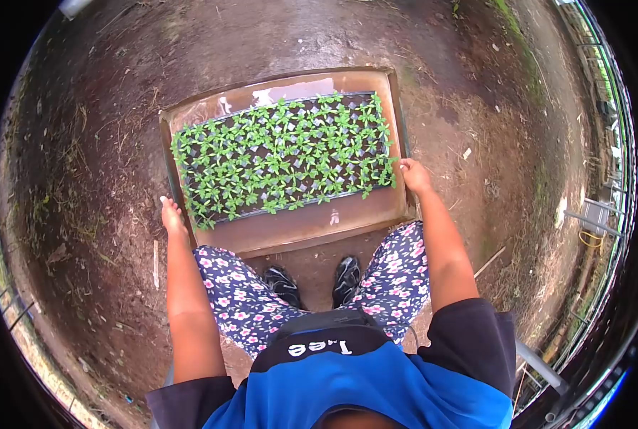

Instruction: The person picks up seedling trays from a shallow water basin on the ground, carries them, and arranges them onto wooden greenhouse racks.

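A seedling tray [267, 154] full of small green leafy plants in dark soil sits in a wide, shallow brown basin [297, 230] that holds some water. My left hand [171, 216] is beside the basin's left rim, its fingers stretched out and nothing held. At the opposite side, my right hand [415, 176] has its fingers bent at the basin's right rim, close to the tray's right end. The fingertips there are partly hidden.
Bare brown earth [469, 186] with scattered straw surrounds the basin. My floral-trousered knees [397, 261] and dark shoes [346, 279] are just behind its near edge. A metal-framed structure [605, 214] runs along the right side.
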A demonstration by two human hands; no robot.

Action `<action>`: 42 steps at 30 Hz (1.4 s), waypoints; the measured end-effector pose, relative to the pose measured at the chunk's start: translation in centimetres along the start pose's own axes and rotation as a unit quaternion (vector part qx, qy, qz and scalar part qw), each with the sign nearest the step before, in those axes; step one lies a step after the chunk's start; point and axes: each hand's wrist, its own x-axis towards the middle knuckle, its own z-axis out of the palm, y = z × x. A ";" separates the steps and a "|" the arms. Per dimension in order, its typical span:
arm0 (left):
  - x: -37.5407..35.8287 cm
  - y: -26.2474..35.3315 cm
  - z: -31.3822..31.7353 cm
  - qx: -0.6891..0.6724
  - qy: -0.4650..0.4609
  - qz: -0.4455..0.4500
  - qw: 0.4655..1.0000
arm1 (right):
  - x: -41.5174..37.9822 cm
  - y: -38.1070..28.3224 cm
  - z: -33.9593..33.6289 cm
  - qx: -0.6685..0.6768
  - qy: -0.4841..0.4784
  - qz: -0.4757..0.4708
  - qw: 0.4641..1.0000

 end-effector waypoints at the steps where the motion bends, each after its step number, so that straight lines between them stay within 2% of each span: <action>1: -0.3 0.3 0.1 -0.017 0.007 -0.002 1.000 | 0.3 -0.2 0.0 -0.010 0.010 0.008 1.000; 4: -1.0 0.9 0.2 0.021 -0.014 -0.032 0.999 | 2.5 0.9 0.9 0.029 0.012 -0.005 0.999; 7: -1.0 1.1 0.2 0.048 -0.048 -0.043 0.997 | 2.7 0.4 0.9 -0.009 0.013 0.034 0.999; 11: -1.6 2.1 0.7 0.070 -0.073 -0.057 0.993 | 5.2 0.8 2.7 0.000 0.012 -0.026 1.000; 14: -2.0 2.4 0.7 0.116 -0.108 -0.056 0.986 | 7.1 1.4 4.2 0.001 -0.035 -0.057 0.998; 16: -2.0 1.9 1.0 0.095 -0.129 -0.068 0.985 | 8.2 1.0 4.6 -0.001 -0.101 -0.102 0.990; 19: -3.6 2.5 1.6 0.105 -0.155 -0.089 0.978 | 8.9 1.4 6.2 0.007 -0.076 -0.111 0.991; 25: -3.3 2.4 2.2 0.122 -0.171 -0.091 0.973 | 7.0 -0.8 4.1 0.027 -0.114 -0.070 0.991; 30: -3.9 2.8 2.5 0.137 -0.182 -0.091 0.970 | 8.2 0.0 5.0 0.008 -0.108 -0.086 0.990; 33: -5.8 4.1 3.0 0.061 -0.261 -0.097 0.959 | 7.7 -0.6 4.4 -0.038 -0.117 -0.085 0.989; 35: -7.7 5.5 3.3 0.059 -0.279 -0.103 0.953 | 8.4 0.2 5.4 -0.020 -0.101 -0.088 0.991; 37: -7.6 5.4 3.5 0.062 -0.254 -0.109 0.959 | 7.9 -0.5 4.9 -0.013 -0.109 -0.081 0.991; 38: -7.5 5.3 3.6 0.063 -0.241 -0.112 0.962 | 7.8 -1.2 4.4 -0.020 -0.146 -0.036 0.988; 42: -4.2 3.6 3.0 0.107 -0.194 -0.096 0.970 | 7.1 -2.0 3.8 -0.004 -0.122 -0.024 0.992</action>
